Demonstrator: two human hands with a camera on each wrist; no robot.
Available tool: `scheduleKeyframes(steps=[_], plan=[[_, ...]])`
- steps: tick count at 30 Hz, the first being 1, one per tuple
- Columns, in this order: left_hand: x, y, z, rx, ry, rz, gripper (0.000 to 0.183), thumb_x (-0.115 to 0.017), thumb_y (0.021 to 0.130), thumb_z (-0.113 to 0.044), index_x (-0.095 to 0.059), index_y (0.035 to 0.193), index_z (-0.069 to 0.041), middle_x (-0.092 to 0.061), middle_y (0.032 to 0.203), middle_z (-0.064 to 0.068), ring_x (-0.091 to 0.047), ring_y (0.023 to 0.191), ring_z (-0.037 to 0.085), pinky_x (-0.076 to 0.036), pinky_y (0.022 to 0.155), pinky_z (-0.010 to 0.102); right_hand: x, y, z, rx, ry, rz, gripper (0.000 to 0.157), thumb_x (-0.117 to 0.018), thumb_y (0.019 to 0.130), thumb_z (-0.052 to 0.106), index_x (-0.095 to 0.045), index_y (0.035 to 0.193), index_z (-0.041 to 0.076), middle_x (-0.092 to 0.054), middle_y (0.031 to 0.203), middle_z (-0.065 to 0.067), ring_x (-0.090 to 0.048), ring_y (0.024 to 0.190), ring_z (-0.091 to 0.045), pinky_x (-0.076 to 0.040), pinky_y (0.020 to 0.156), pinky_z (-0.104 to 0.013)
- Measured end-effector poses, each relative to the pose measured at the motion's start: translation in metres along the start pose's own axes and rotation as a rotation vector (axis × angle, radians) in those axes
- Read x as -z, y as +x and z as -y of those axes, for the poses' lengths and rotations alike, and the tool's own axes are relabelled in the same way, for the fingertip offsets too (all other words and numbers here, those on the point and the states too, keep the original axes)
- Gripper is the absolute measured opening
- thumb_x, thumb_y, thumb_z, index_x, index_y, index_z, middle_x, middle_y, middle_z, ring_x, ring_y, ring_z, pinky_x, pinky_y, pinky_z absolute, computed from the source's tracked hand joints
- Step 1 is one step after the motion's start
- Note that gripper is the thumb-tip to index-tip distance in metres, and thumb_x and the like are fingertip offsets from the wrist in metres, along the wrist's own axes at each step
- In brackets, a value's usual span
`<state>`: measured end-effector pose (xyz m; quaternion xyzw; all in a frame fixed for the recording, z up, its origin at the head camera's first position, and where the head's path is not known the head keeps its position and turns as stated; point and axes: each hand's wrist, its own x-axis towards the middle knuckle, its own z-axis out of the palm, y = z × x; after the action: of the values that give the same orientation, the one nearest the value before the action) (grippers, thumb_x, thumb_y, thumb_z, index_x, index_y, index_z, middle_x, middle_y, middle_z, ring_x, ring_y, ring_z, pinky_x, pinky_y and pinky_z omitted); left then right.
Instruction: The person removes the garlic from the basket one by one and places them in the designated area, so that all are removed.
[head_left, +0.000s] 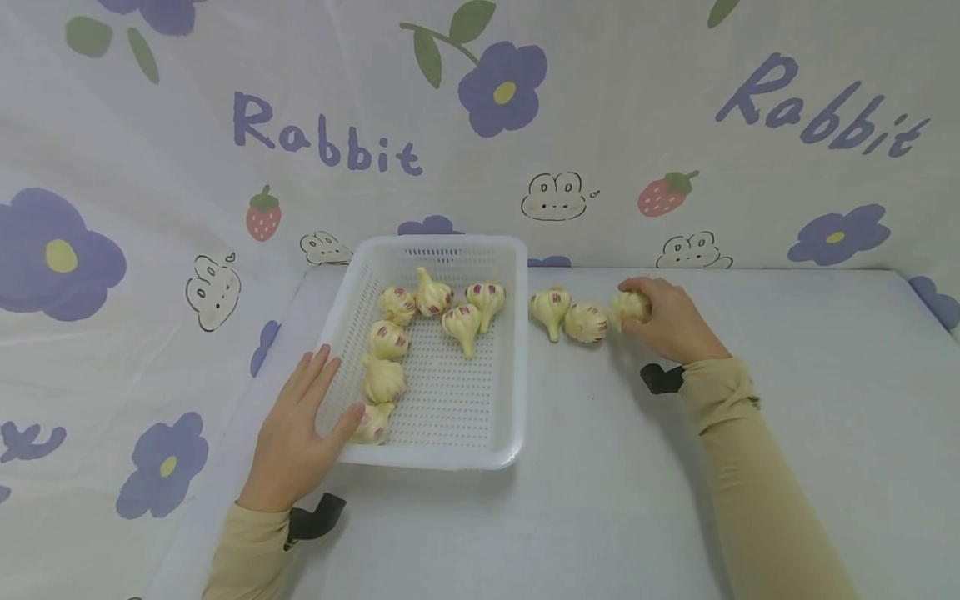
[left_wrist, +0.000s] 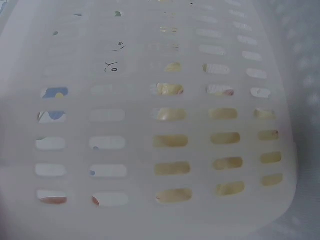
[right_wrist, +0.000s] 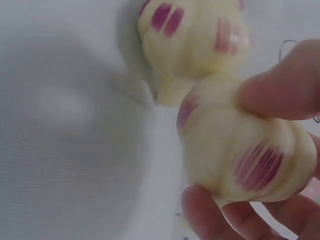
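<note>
A white perforated plastic basket (head_left: 457, 457) holds several garlic bulbs, cream with purple streaks, such as one bulb (head_left: 461, 327) in its middle. At the basket's left front corner my left hand (head_left: 294, 437) rests against the side, fingers straight and thumb near the rim. The left wrist view is filled by the slotted basket wall (left_wrist: 135, 130), with bulbs partly seen through it. To the right of the basket, my right hand (head_left: 671, 321) grips a garlic bulb (right_wrist: 247, 145) between thumb and fingers. Beside it sit two more bulbs, a middle one (head_left: 586, 322) and one nearer the basket (head_left: 551, 308).
All of this stands on a pale table (head_left: 600, 500). Behind it hangs a white cloth (head_left: 465, 192) printed with flowers, strawberries, rabbits and lettering. Black straps show at both wrists, one a left strap (head_left: 318, 518).
</note>
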<state>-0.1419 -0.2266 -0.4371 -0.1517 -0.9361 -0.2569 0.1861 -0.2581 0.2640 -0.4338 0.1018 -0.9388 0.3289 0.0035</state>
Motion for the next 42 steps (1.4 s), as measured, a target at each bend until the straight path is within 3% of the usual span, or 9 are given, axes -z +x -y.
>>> scheduleKeyframes(steps=[18,42], plan=[[0.0,0.0,-0.001,0.005,0.0,-0.001,0.065,-0.072,0.093,-0.029,-0.054,0.148,0.003,-0.046,0.161,0.019,-0.036,0.152,0.043,-0.034,0.118,0.067,-0.015,0.009,-0.018,-0.055,-0.023,0.076,0.057,-0.069,0.091,0.008,-0.053,0.145,-0.004,-0.057,0.139,-0.031,-0.054,0.118,-0.042,-0.045,0.103,-0.057],[0.002,0.0,-0.004,0.026,-0.003,0.015,0.066,-0.071,0.095,-0.031,-0.053,0.149,0.002,-0.045,0.162,0.017,-0.034,0.154,0.041,-0.034,0.118,0.067,-0.014,0.008,-0.013,-0.075,-0.038,0.077,0.062,-0.072,0.091,0.015,-0.052,0.147,-0.001,-0.054,0.142,-0.031,-0.048,0.129,-0.049,-0.041,0.11,-0.063]])
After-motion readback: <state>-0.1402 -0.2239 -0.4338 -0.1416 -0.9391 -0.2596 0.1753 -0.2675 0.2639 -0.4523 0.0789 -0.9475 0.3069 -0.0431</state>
